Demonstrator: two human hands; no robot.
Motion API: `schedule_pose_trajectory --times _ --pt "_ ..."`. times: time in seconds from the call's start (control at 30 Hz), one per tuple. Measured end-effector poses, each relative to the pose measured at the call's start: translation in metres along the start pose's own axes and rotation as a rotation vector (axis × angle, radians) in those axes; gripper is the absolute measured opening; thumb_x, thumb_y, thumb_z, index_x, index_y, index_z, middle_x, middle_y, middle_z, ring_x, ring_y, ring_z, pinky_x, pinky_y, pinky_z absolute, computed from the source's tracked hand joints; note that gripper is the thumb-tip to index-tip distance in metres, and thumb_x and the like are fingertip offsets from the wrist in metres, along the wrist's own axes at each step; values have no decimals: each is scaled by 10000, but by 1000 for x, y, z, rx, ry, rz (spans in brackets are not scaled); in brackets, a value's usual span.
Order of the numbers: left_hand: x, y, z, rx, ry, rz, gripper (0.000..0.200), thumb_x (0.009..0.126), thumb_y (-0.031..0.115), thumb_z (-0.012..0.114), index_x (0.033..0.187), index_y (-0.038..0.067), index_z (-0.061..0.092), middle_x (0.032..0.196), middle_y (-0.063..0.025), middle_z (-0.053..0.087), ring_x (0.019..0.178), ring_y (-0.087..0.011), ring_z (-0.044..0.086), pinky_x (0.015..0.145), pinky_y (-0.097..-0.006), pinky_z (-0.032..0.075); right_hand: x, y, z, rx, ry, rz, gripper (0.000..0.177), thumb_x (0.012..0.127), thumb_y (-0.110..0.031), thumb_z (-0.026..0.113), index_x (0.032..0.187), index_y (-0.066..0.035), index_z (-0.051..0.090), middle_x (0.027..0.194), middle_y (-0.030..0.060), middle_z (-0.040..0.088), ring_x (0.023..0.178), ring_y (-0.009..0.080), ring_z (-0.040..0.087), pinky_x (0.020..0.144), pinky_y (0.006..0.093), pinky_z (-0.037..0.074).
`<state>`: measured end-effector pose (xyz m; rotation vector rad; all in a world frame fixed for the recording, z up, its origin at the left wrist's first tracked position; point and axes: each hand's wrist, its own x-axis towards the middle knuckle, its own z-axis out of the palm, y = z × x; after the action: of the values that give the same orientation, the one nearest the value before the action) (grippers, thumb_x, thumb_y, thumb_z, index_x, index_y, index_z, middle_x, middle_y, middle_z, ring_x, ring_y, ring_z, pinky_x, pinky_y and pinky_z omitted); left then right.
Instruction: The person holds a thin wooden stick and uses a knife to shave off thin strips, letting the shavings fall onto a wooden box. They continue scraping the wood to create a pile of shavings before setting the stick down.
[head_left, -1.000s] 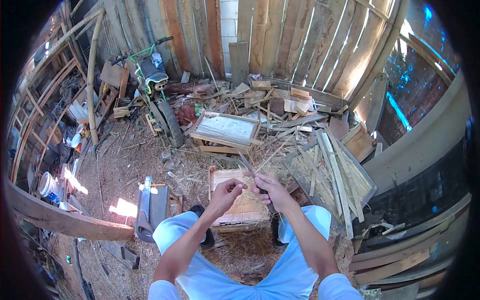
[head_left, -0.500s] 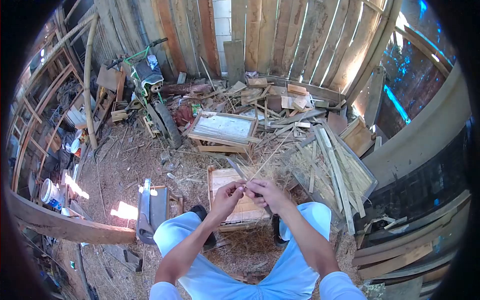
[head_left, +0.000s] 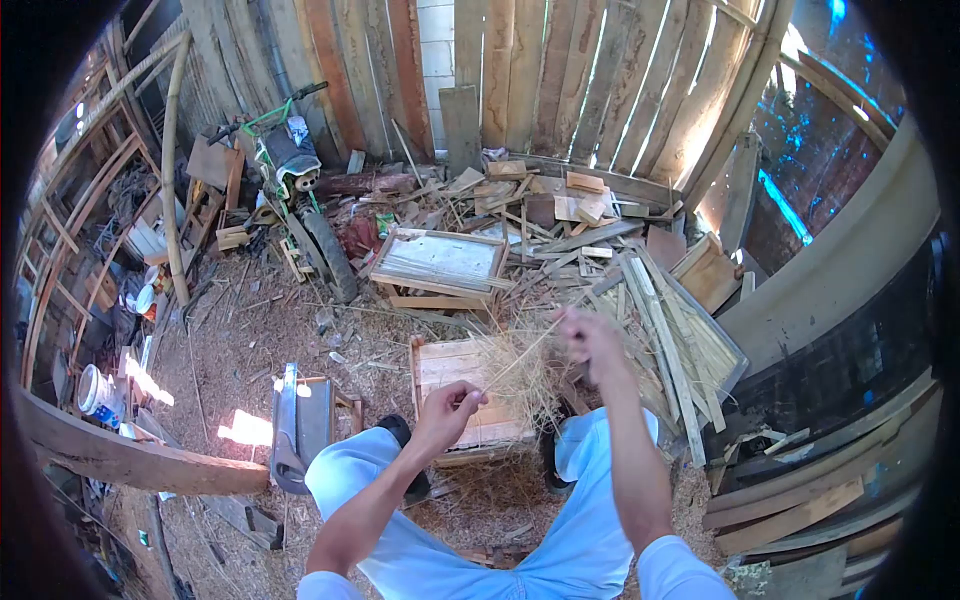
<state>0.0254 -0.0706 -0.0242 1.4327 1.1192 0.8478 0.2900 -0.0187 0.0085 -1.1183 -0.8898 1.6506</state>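
Note:
My left hand (head_left: 450,412) is closed in a pinch on one end of a thin strip (head_left: 522,357), light like bamboo or wood. The strip slants up and right towards my right hand (head_left: 592,345), which is raised and smeared by motion. Fingers of the right hand look curled; the knife it held a moment ago cannot be made out now, its blade hidden or blurred. Beneath both hands lies a slatted wooden board (head_left: 447,365) between my feet. Fine curly shavings (head_left: 525,380) are heaped over its right side.
To the left stands a small dark-topped stool (head_left: 318,415) with a handsaw (head_left: 288,440) on it. A framed panel (head_left: 440,262), scrap wood (head_left: 570,205) and a small motorbike (head_left: 300,170) lie or stand ahead. Long slats (head_left: 660,340) rest at right.
My right hand has moved up and right, away from the left hand. The left hand has shifted slightly down and left. The knife blade no longer shows; more shavings are visible.

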Motion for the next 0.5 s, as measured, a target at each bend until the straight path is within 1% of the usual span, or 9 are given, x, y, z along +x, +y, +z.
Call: schedule_pose_trajectory --times 0.07,0.1,0.17,0.2,0.23,0.3,0.37,0.43,0.5 --pt "-4 -3 -4 31 32 60 188 932 152 540 913 -11 634 661 16 534 620 -50 441 560 -222 364 3 -13 -17 201 42 -100 314 946 -200 502 1177 3 565 700 -43 469 469 16 352 382 168 250" --pt "-2 -3 -4 28 34 64 188 932 152 540 913 -11 634 661 16 534 620 -50 441 560 -222 364 4 -9 -16 196 40 -103 314 946 -200 502 1177 3 565 700 -43 469 469 16 352 382 168 250" --pt "3 8 -3 128 74 95 177 930 143 543 926 -7 636 661 16 538 611 -50 442 549 -229 371 -4 8 6 142 -50 -3 339 946 -210 508 1206 5 542 708 -34 477 469 20 350 383 166 247" --pt "5 8 0 128 70 91 177 930 143 543 926 -7 636 661 16 538 611 -50 442 549 -229 371 -8 15 25 158 -126 23 352 946 -247 521 1193 3 555 708 -31 481 471 20 344 385 163 243" --pt "9 7 3 124 72 96 170 930 140 544 927 -3 637 657 17 536 606 -49 437 542 -229 366 -13 21 42 160 -125 24 352 946 -247 521 1193 3 555 708 -31 481 471 20 344 385 163 243" --pt "12 6 3 131 77 100 164 929 137 545 928 2 638 652 18 535 600 -48 432 536 -228 362 -17 30 67 98 -244 135 373 936 -281 547 1175 5 569 709 -40 487 473 13 338 388 158 239" --pt "11 6 -1 57 38 76 203 947 175 524 920 -3 617 745 31 544 680 -40 431 600 -208 360 -13 23 56 91 -270 151 376 931 -288 558 1168 3 575 711 -45 489 473 8 338 388 157 239" --pt "10 14 -1 65 21 57 207 946 181 528 923 -5 617 744 31 543 680 -43 433 608 -205 364 -10 15 47 75 -294 169 378 925 -294 568 1162 1 581 713 -49 491 473 4 337 388 155 238" --pt "11 18 3 54 0 39 212 945 186 533 927 -7 618 743 31 542 679 -46 434 615 -202 367 -12 9 40 59 -252 154 374 923 -288 573 1154 6 582 704 -59 483 471 -3 330 386 153 233"
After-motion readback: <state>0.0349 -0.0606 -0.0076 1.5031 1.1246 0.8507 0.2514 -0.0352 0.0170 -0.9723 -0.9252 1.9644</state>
